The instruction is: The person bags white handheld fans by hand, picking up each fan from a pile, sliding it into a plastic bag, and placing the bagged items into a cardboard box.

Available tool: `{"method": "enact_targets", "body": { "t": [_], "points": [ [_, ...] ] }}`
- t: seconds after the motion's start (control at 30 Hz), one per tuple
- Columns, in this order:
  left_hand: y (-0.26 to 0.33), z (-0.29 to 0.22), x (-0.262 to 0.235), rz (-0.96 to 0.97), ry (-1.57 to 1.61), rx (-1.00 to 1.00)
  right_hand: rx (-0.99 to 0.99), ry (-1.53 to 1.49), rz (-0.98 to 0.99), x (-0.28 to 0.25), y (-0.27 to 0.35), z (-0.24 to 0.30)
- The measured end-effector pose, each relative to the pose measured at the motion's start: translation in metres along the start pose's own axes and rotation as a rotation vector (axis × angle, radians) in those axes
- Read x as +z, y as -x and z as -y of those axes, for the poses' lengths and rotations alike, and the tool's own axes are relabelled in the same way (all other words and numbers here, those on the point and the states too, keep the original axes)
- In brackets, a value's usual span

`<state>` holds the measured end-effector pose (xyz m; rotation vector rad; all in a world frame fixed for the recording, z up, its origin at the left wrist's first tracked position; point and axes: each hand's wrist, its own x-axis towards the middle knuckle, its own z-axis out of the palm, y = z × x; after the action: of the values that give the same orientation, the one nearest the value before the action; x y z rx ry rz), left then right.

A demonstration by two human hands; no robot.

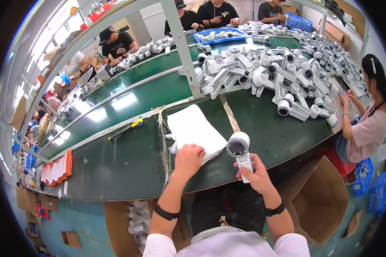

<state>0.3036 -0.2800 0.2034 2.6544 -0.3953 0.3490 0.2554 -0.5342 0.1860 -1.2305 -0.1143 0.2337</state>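
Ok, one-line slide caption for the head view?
Right hand holds a white handheld device; left hand rests on stacked white bags.

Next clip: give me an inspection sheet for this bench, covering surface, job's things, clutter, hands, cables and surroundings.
Surface: dark green worktable, glossy, with a strip of tape.
Job's things: white handheld device with round grey-faced head; stack of white plastic bags.
Clutter: large heap of similar white devices; yellow and blue utility knife; orange and white cards.
Hands: right hand grips the device's handle; left hand rests on the bags.
Cables: nothing seen.
Surroundings: open cardboard box at right; seated co-worker in pink top; others beyond.
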Motion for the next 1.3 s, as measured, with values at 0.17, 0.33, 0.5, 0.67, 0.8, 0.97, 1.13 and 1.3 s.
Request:
{"method": "enact_targets", "body": {
  "t": [0.17,0.33,0.5,0.67,0.8,0.97,1.13,1.3],
  "points": [
    [-0.003,0.0,-0.002,-0.04,0.131,-0.099,-0.013,-0.056,-0.022,0.014,-0.001,-0.009],
    [-0.003,0.003,-0.004,-0.14,0.277,-0.148,0.045,-0.045,-0.049,0.022,-0.004,-0.009],
    [-0.006,0.003,-0.008,-0.068,0.232,-0.137,0.047,-0.015,-0.053,0.027,-0.002,-0.01],
    [-0.011,0.005,-0.005,-0.125,0.29,-0.186,0.113,0.023,-0.016,0.026,-0.002,-0.003],
    [-0.014,0.006,-0.006,-0.139,0.528,-0.34,0.185,0.112,0.115,0.028,0.0,0.009],
    [-0.017,0.0,-0.006,-0.156,0.71,-0.385,0.251,0.213,0.256,0.026,-0.007,0.019],
    [-0.013,0.004,-0.015,-0.08,0.548,-0.357,0.305,0.376,0.418,0.028,-0.018,0.03],
    [-0.015,0.0,-0.025,-0.008,0.828,-0.417,0.351,0.412,0.466,0.026,-0.028,0.042]
  ]
}}
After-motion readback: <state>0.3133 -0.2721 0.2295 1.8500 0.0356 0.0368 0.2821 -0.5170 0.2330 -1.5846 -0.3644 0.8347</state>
